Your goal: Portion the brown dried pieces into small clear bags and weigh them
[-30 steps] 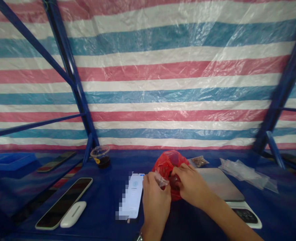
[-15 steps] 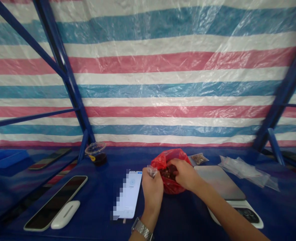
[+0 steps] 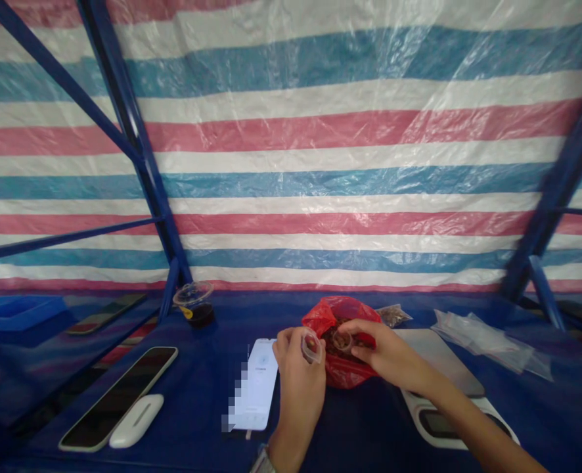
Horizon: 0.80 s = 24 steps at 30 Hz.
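Observation:
My left hand is closed around a small clear plastic bag, whose mouth gapes toward me. To its right stands an open red plastic bag holding brown dried bits. Over that bag's mouth my right hand pinches a small, clear, cup-like thing among the bits; its exact kind is hard to make out. A lit phone lies just left of my left hand, and a flat digital scale sits partly under my right forearm.
Several clear zip bags lie at the right, and a filled small bag lies behind the scale. A plastic cup of dark liquid, a dark-screened phone and a white case are leftward. Blue frame posts rise behind.
The small bag in my left hand now shows its mouth opened toward me. My right hand has drawn back slightly, and the clear cup-like thing shows at its fingertips. The view has shifted slightly.

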Available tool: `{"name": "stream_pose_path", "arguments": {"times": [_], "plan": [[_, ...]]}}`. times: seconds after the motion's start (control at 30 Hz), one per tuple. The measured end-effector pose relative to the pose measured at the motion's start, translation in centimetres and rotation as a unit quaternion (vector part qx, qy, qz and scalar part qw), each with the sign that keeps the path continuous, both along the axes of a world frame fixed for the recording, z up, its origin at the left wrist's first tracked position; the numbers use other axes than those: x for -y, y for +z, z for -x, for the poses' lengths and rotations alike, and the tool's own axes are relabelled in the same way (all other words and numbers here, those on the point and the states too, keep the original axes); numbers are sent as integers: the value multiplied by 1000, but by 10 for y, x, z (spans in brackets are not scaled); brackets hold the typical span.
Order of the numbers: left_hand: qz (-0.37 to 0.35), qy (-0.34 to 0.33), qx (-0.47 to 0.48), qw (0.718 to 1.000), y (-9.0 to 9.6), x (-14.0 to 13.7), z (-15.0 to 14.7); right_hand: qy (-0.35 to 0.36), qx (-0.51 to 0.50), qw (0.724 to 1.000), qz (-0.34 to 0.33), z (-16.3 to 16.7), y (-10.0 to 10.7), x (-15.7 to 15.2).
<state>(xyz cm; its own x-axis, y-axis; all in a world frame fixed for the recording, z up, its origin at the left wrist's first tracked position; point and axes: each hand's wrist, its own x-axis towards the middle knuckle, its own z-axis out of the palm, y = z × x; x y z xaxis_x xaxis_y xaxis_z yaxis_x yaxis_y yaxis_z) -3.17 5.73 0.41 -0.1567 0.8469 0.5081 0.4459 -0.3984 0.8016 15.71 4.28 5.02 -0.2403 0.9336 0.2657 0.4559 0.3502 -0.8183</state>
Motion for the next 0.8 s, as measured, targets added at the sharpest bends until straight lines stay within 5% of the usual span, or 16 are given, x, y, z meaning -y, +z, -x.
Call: {"name": "stream_pose_path", "arguments": {"times": [0.17,0.47,0.8], "plan": [[-10,-32,-72,997,6,12,-4,-23,-24,999,-23,4,17,24],[23,-139,-75,987,10,30,-9,36,100,985,-134,30,22,45],[47,-135,-98,985,14,32,-7,28,113,976,-185,31,28,46]]}}
